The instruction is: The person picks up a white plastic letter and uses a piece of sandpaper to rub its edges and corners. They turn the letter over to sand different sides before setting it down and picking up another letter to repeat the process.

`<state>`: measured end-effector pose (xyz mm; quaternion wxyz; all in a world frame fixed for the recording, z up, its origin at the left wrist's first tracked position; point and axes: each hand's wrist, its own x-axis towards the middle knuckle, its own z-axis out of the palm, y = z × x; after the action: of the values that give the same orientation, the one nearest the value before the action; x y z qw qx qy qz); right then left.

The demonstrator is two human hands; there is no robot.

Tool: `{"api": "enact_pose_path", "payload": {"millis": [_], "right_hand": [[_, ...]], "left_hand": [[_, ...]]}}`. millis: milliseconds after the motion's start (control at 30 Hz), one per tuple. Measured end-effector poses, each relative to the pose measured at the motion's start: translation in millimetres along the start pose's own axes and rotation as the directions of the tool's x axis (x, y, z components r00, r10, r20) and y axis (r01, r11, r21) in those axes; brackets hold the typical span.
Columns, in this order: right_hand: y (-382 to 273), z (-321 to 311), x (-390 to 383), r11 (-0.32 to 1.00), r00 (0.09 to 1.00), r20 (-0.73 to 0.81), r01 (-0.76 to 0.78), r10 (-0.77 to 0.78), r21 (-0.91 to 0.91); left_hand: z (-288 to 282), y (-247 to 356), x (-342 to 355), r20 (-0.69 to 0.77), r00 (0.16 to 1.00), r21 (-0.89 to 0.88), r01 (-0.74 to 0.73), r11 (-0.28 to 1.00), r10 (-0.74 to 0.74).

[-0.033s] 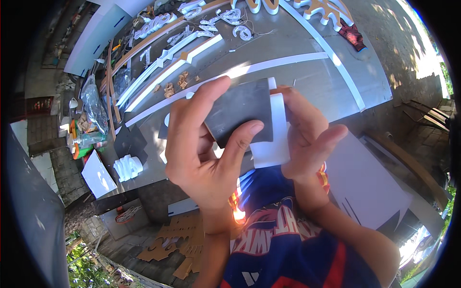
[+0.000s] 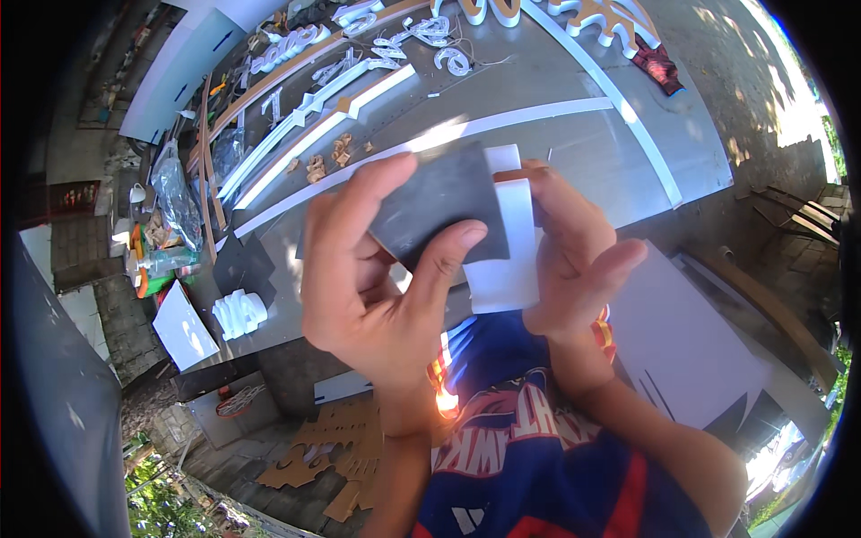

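Observation:
My left hand point(image 2: 386, 309) is closed on a flat dark grey square of sheet point(image 2: 444, 202), thumb on its face and fingers behind it; it looks like sandpaper, but I cannot be sure. Partly behind that sheet is a white, smooth-sided piece point(image 2: 513, 260), like part of a channel letter. My right hand point(image 2: 574, 260) grips this white piece from the right, with the index finger curled around its upper part and the thumb pointing away. Both are held up above the table's near edge, and the white piece's far side is hidden.
The metal table point(image 2: 547, 166) holds long white strips point(image 2: 520, 117), white letter shapes point(image 2: 421, 34), crumpled brown scraps point(image 2: 316, 168) and a white folded piece point(image 2: 239, 314). A patterned glove point(image 2: 657, 67) lies at the far right corner. A large white sheet point(image 2: 682, 332) lies to my right.
The dark sheet has shifted slightly left and tilted in my left hand, uncovering more of the white piece's upper part. My right hand has hardly moved.

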<state>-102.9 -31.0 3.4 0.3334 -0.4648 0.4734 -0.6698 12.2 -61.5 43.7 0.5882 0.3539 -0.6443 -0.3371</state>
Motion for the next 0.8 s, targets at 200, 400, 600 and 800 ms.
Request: {"api": "enact_pose_path", "payload": {"millis": [200,400,600,800], "right_hand": [[4,-4,0,0.993,0.991,-0.075,0.106,-0.110,-0.061],[-5,4,-3,0.999,0.999,-0.018,0.032,-0.033,-0.029],[-7,2,0,0.997,1.000,0.002,0.010,-0.010,-0.078],[-11,6,-2,0.998,0.999,0.045,-0.024,0.027,-0.064]], "left_hand": [[-3,-4,-16,0.143,0.977,0.146,-0.177,0.973,0.156],[-5,-4,4,-0.121,0.981,0.141,-0.134,0.981,0.152],[-22,-7,-7,0.320,0.918,0.297,-0.331,0.896,0.233],[-28,-1,-1,0.446,0.849,0.318,-0.447,0.836,0.285]]}}
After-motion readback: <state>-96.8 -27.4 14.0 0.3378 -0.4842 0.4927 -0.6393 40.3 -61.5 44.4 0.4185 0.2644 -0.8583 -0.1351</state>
